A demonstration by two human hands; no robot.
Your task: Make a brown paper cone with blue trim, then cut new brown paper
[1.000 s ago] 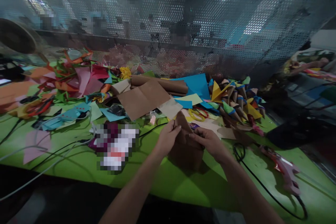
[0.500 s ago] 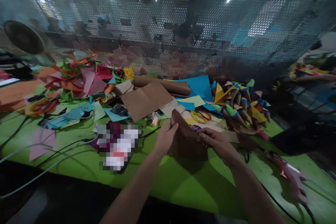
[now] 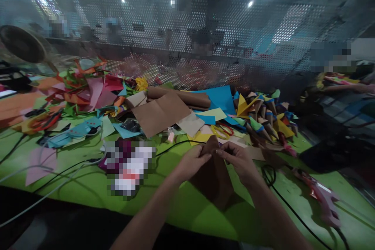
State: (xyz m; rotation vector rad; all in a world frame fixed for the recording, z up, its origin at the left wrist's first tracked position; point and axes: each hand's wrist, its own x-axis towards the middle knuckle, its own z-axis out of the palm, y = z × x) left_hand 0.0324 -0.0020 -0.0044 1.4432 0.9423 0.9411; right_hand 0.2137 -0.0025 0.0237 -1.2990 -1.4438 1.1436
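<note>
My left hand (image 3: pixel 191 161) and my right hand (image 3: pixel 236 160) both pinch the top of a brown paper piece (image 3: pixel 213 179) just above the green table (image 3: pixel 88 183). The paper hangs down between them in a pointed, cone-like fold, its lower tip near the table. The fingers of both hands are closed on its upper corner and almost touch each other.
Flat brown paper sheets (image 3: pixel 160 113) and a brown roll (image 3: pixel 178 95) lie behind my hands. Finished paper cones (image 3: pixel 263 119) pile at the right, coloured scraps (image 3: pixel 84 90) at the left. Yellow scissors (image 3: pixel 221 129), a glue gun (image 3: pixel 318 195) with black cable, and a perforated screen (image 3: pixel 187 35) surround them.
The brown paper was turned and folded narrower, from a wide sheet into a pointed shape. My hands came closer together at its top corner.
</note>
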